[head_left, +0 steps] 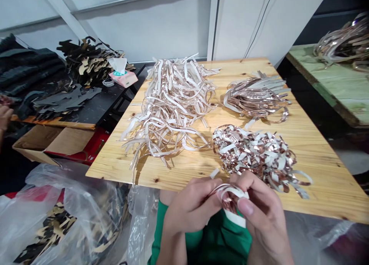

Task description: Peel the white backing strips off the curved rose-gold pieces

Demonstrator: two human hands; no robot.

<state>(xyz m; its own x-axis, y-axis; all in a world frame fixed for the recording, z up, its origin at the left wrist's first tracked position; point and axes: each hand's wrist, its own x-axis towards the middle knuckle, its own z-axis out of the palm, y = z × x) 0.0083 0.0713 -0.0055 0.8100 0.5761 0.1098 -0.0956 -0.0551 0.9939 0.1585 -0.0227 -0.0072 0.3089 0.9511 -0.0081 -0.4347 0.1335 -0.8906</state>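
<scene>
Right at the bottom of the view, the left hand (190,207) and the right hand (263,215) are meeting in front of a green shirt (219,238), both grips clenched on one curled strip (230,197) of white backing faced with copper-coloured foil. The right thumb (245,206) is pressing on the strip from the near side while the left fingers (198,184) are closing around it from the other, apparently to pin the springy loop firmly between them, and a white end (238,219) is hanging below. The hands are working just off the near edge of the wooden tabletop (325,180), with a small white scrap (214,173) lying by the fingers. Straight ahead, a heap of short foil bits (256,157) is sitting closest, and a big tangle of long strips (170,107) is sprawling to its left. Beyond, a neater bundle (256,98) is lying with its strips running one way, the three seemingly set apart by kind. Out left, a clear plastic bag (86,219) is holding patterned scraps, a co-worker's hand (4,117) is showing at the edge, and a black bench (92,111) is carrying dark scraps and a tissue box (123,75). Far right, more strips (343,42) are piling up on a green board (325,84).
</scene>
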